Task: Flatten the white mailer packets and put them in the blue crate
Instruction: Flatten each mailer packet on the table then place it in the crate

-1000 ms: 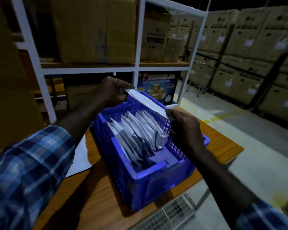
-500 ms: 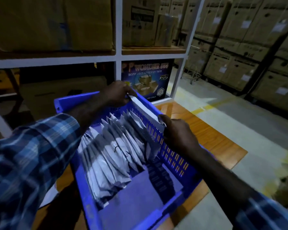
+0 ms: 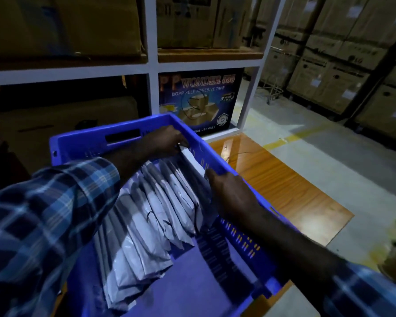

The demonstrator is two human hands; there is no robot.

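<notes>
The blue crate (image 3: 82,143) fills the middle of the view and holds a row of several white mailer packets (image 3: 146,216) standing on edge and leaning left. One more white packet (image 3: 193,162) stands against the crate's right wall. My left hand (image 3: 167,140) pinches its far end deep in the crate. My right hand (image 3: 229,193) holds its near end by the right wall, fingertips hidden behind the packet.
The crate rests on a wooden table (image 3: 284,188). Behind it a white shelf frame (image 3: 152,65) carries cardboard boxes and a dark tape carton (image 3: 199,99). Stacked cartons (image 3: 334,65) line the concrete floor on the right.
Both hands have lowered the packet from above the crate's right rim down inside, against the right wall. The camera has moved closer over the crate.
</notes>
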